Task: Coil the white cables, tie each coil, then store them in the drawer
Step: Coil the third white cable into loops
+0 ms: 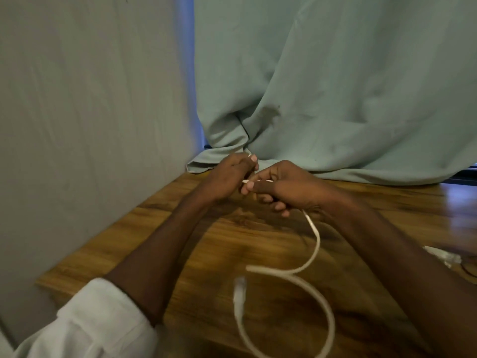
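i see the desk [258, 244] as wood-grain, smooth and glossy, catching a bright sheen at its far right. the white cable [316, 244] looks like smooth plastic with a slight shine. the pale green curtain [335, 86] is soft matt cloth, creased. the sleeve [98, 321] is white matt fabric. the wall [85, 99] looks matt.

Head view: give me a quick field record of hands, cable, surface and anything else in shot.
left hand: fingers curled, pinching the white cable's near end
right hand: curled round the same cable
white cable: hangs from the right hand, loops loosely on the table, not yet a tied coil
plug end: free, lying on the table
table: wood-grain top
curtain: pale green, draped onto the table's far edge
drawer: not in view
right edge: small whitish items, too blurred to tell
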